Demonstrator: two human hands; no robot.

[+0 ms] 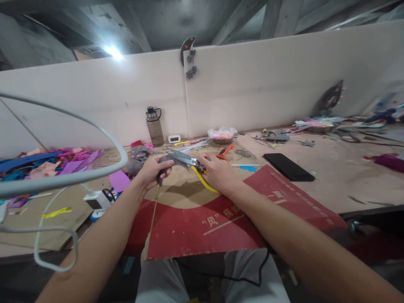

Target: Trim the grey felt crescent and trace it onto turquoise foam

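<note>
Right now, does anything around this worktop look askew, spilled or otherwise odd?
A pale cable loops across the left side, odd because it partly blocks the view. Behind it, colored scraps lie in a loose, untidy heap. No spill is visible.

On the right part of the table [334,185], a hand could pass at the near side of the black phone [288,166]. At the far side, the bottle [155,127] stands upright and blocks the way, with the panel [240,88] behind it. On the left, a white cable [107,171] arches across, over the colored scraps [67,162]; how high it hangs, I cannot tell well.
</note>
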